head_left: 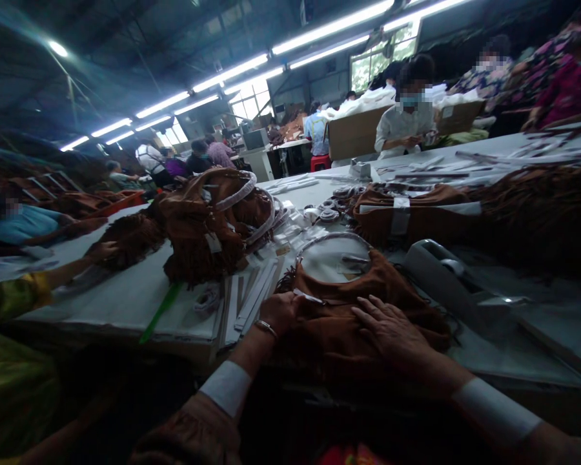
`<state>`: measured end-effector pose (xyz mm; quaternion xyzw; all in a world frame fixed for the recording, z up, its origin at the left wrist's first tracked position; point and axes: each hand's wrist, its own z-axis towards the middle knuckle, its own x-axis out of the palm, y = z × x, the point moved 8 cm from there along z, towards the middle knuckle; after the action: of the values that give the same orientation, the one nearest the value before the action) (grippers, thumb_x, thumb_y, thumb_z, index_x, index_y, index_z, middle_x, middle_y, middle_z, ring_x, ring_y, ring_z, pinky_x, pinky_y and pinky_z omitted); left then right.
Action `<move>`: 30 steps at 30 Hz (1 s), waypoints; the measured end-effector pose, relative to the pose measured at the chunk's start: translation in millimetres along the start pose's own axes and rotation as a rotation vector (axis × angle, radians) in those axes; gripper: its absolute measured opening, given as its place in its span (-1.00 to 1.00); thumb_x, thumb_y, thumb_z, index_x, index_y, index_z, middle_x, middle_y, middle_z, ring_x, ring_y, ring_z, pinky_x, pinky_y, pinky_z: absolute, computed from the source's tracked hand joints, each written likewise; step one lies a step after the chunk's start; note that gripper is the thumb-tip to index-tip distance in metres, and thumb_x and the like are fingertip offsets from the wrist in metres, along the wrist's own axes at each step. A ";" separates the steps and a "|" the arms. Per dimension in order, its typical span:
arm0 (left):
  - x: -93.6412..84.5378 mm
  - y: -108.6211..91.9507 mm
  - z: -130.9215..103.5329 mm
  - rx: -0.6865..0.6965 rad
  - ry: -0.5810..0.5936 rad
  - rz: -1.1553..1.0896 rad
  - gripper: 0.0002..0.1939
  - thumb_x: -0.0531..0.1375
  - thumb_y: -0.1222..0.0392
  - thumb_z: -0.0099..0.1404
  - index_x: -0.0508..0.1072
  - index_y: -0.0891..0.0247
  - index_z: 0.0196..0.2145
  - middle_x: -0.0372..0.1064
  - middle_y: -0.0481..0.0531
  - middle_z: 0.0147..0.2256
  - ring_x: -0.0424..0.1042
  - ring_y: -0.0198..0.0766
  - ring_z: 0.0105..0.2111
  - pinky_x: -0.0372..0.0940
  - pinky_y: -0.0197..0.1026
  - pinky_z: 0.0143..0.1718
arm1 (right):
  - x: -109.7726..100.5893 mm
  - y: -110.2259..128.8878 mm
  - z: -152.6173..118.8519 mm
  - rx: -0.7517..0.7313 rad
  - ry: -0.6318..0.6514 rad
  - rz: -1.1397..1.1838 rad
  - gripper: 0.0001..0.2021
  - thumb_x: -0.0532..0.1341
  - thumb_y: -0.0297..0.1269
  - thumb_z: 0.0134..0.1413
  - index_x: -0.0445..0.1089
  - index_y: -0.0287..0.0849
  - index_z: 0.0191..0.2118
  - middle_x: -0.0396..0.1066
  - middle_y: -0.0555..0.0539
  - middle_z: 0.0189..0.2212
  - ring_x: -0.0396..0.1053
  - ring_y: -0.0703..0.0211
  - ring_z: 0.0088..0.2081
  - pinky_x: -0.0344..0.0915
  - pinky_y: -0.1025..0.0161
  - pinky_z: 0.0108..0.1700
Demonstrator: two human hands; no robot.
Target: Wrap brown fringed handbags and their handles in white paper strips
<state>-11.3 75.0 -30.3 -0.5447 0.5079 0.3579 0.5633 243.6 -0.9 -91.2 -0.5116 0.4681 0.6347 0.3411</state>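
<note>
A brown suede-like handbag lies on the table in front of me. Its round handle, wrapped in a pale covering, stands out on the far side. At the bag's left upper edge my left hand is closed on the bag's material. A small white, narrow piece shows by its fingertips; what it is, I cannot tell. My right hand lies flat on the right part of the bag, fingers stretched out and holding nothing.
A grey tape dispenser stands right of the bag. Fringed brown bags are piled on the left, near white strips, a tape roll and a green strip. A co-worker's hand touches brown fringe at left. Another person works across the table.
</note>
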 end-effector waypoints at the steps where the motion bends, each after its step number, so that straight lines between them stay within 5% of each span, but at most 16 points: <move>1: -5.2 8.6 1.6 -0.038 -0.015 -0.015 -0.53 -0.05 -0.12 0.47 0.53 0.24 -0.23 0.55 0.15 -0.25 0.50 -0.12 -0.21 0.26 -0.19 -0.22 | 0.1 0.1 0.3 0.000 -0.001 0.007 -0.50 0.00 -0.05 0.35 0.20 0.05 0.33 0.02 -0.05 0.38 -0.09 -0.14 0.40 -0.04 -0.18 0.35; 4: -8.3 20.6 5.3 -0.084 -0.001 -0.087 -0.57 0.02 -0.12 0.44 0.50 0.28 -0.18 0.55 0.13 -0.24 0.51 -0.20 -0.24 0.27 -0.26 -0.28 | 0.7 0.2 1.3 0.002 0.004 0.019 -0.50 -0.01 -0.03 0.35 0.20 0.05 0.33 0.01 -0.06 0.38 -0.09 -0.14 0.40 -0.04 -0.20 0.35; 10: 24.3 13.0 14.6 -0.144 0.099 -0.186 -0.33 0.42 -0.22 0.00 0.49 0.40 -0.13 0.54 0.31 -0.14 0.54 0.02 -0.16 0.32 -0.22 -0.32 | 4.3 -2.2 1.6 0.011 0.020 -0.002 -0.50 -0.03 -0.04 0.36 0.18 0.05 0.34 -0.03 -0.03 0.40 -0.09 -0.13 0.40 -0.03 -0.21 0.35; 15: 33.8 21.9 22.1 -0.154 0.107 -0.179 -0.63 0.24 -0.05 0.30 0.50 0.34 -0.13 0.55 0.21 -0.16 0.54 -0.13 -0.18 0.33 -0.26 -0.27 | 5.0 -3.0 1.8 0.002 -0.001 0.004 -0.49 -0.04 -0.01 0.36 0.17 0.05 0.34 -0.01 -0.05 0.39 -0.09 -0.11 0.41 -0.04 -0.18 0.35; 20: 10.3 14.3 22.2 -0.138 0.108 0.004 -0.68 0.10 0.06 0.40 0.54 0.32 -0.30 0.55 0.28 -0.22 0.53 -0.02 -0.16 0.33 -0.14 -0.18 | -5.0 1.9 0.8 0.029 0.017 0.047 -0.51 -0.01 -0.07 0.36 0.18 0.04 0.34 0.00 -0.07 0.39 -0.08 -0.12 0.40 -0.06 -0.19 0.36; 23: -21.1 -21.8 15.7 -0.100 0.022 0.132 -0.71 0.08 0.13 0.38 0.52 0.36 -0.27 0.50 0.38 -0.18 0.49 0.14 -0.11 0.32 0.06 -0.10 | -14.5 5.1 0.7 0.040 0.038 0.084 -0.51 0.00 -0.11 0.36 0.17 0.05 0.35 -0.02 -0.06 0.40 -0.10 -0.13 0.41 -0.08 -0.20 0.36; 26: -39.1 -95.4 -3.5 0.222 -0.195 0.164 -0.73 0.02 0.20 0.40 0.50 0.28 -0.15 0.47 0.27 -0.12 0.45 0.06 -0.04 0.31 0.05 0.00 | -18.9 4.6 2.8 0.040 0.058 0.129 -0.51 0.00 -0.10 0.36 0.15 0.05 0.35 -0.05 -0.06 0.41 -0.14 -0.14 0.42 -0.12 -0.22 0.35; 28: -16.7 -145.7 -26.6 0.572 -0.165 0.038 -0.72 0.03 0.21 0.41 0.49 0.17 -0.04 0.48 0.15 -0.05 0.44 -0.09 -0.01 0.33 -0.07 0.05 | -17.3 3.1 3.1 0.036 0.070 0.161 -0.47 0.01 -0.10 0.34 0.10 0.00 0.38 -0.08 -0.10 0.42 -0.18 -0.14 0.42 -0.13 -0.22 0.36; 30: 23.2 -174.4 -47.8 0.831 -0.041 -0.040 -0.55 0.12 0.17 0.36 0.35 0.13 0.19 0.33 0.12 0.18 0.29 -0.09 0.20 0.26 -0.05 0.20 | -14.9 0.4 1.1 0.044 0.068 0.182 -0.41 0.05 -0.15 0.30 0.07 -0.13 0.39 -0.07 -0.17 0.41 -0.17 -0.11 0.42 -0.11 -0.15 0.37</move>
<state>152.1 -1.4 -3.8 -0.2733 0.5871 0.1221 0.7521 246.4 0.7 -76.5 -0.4804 0.5378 0.6349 0.2772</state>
